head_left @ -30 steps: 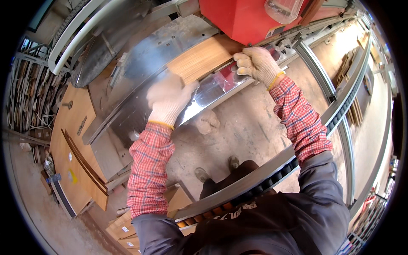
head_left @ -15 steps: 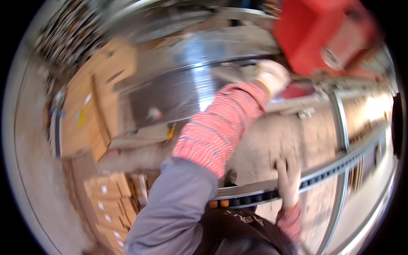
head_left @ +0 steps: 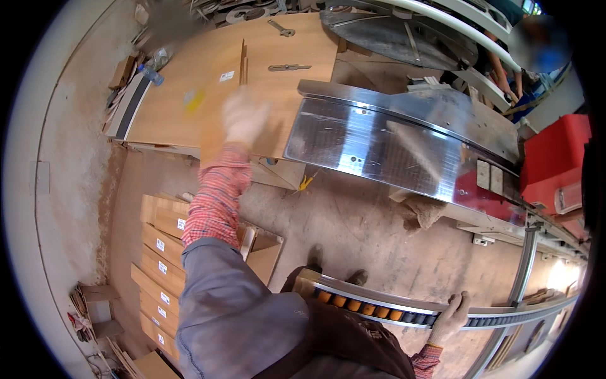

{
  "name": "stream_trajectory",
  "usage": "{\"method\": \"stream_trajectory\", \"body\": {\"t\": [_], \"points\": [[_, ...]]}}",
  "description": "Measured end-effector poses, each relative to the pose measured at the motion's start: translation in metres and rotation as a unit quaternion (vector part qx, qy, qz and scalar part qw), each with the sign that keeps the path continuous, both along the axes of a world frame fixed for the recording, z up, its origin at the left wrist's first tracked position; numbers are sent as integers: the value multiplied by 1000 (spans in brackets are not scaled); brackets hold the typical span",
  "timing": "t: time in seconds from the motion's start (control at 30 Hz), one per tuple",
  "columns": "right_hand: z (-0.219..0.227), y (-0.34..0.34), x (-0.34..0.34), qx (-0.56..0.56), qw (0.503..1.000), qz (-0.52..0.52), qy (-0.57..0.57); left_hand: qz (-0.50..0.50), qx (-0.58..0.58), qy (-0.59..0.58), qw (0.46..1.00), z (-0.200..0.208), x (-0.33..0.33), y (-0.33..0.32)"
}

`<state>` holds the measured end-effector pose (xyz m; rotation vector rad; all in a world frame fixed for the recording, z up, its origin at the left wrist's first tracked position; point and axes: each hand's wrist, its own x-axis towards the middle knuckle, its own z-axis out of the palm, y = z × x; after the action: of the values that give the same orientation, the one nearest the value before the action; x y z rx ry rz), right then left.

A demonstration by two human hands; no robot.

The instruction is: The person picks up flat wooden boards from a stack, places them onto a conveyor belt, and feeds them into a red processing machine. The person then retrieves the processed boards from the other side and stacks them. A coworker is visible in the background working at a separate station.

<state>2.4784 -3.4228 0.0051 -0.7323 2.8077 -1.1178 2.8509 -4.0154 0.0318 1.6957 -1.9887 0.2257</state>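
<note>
My left hand (head_left: 246,117), in a pale glove below a red checked sleeve, is over the light wood table at the left. Motion smears its fingers, so its grip is unclear. Just beyond it a narrow wood strip (head_left: 244,62) with a board and a white label (head_left: 226,76) lies on the table. My right hand (head_left: 449,316), gloved too, is wrapped over the metal roller rail (head_left: 379,302), whose orange and dark rollers run along in front of my body.
A shiny metal machine bed (head_left: 372,151) with a red housing (head_left: 555,158) stretches to the right. On the wood table (head_left: 170,107) lie a wrench (head_left: 281,28) and a folding knife (head_left: 290,67). Labelled wood panels (head_left: 158,265) are stacked lower left. Another person's hands (head_left: 505,88) show far right.
My left hand has swung left from the machine bed by the red housing to the wood table. My view has turned with it. The right hand stays on the roller rail.
</note>
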Motion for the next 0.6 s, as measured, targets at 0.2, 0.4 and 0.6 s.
{"method": "stream_trajectory", "body": {"t": [0.2, 0.4, 0.6], "points": [[2, -4, 0, 61, 998, -8, -5, 178, 173, 54, 967, 2, 141, 33], [2, -53, 21, 25, 998, 49, -4, 165, 387, 404, 812, -86, 242, 64], [34, -213, 131, 13, 930, 359, -83, 91, 429, 645, 625, -85, 208, 102]]}}
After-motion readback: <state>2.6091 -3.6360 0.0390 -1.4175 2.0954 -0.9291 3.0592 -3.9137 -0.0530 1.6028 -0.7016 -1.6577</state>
